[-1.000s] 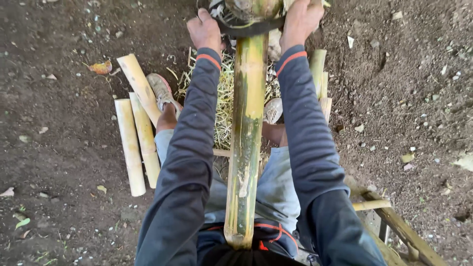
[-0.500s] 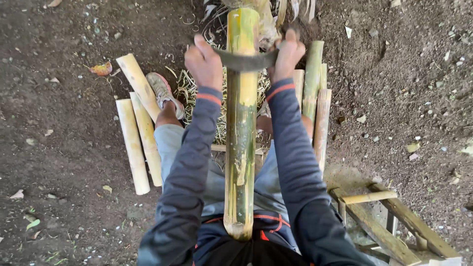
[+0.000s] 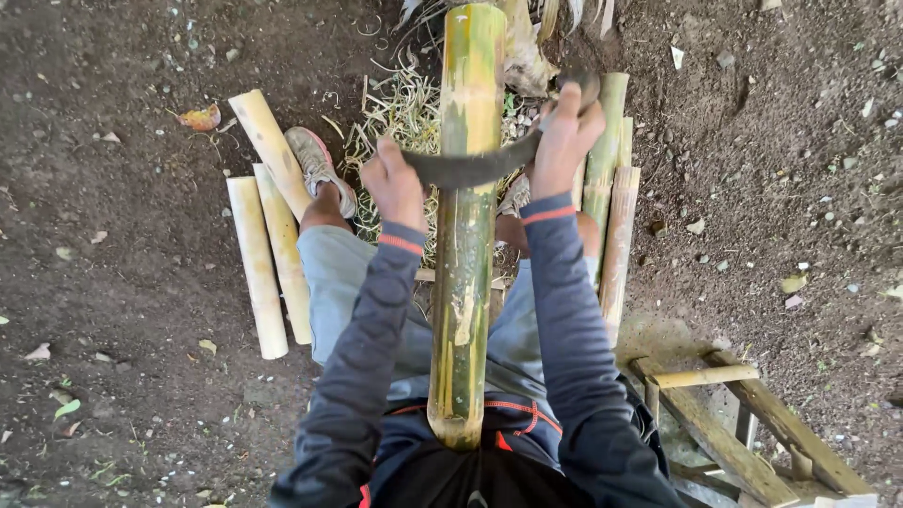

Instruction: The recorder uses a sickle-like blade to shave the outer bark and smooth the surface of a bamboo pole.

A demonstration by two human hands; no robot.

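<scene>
A long green and yellow bamboo pole (image 3: 463,235) runs from my belly out over my legs. Across it lies a dark curved blade (image 3: 461,169). My left hand (image 3: 393,186) is closed around the blade's left end. The blade's right end, with a wooden handle, is gripped by my right hand (image 3: 562,136). Both hands sit on either side of the pole, about a third of the way down it. Pale bamboo shavings (image 3: 400,122) are heaped on the ground under the pole's far end.
Three peeled pale bamboo pieces (image 3: 261,245) lie on the dirt at left, by my left shoe (image 3: 318,165). Green bamboo pieces (image 3: 611,207) lie at right. A bamboo frame (image 3: 743,423) stands at lower right. Dirt ground with leaves surrounds me.
Both hands have pulled the blade along the pole toward my body. The view has shifted so more of the pole's far end shows.
</scene>
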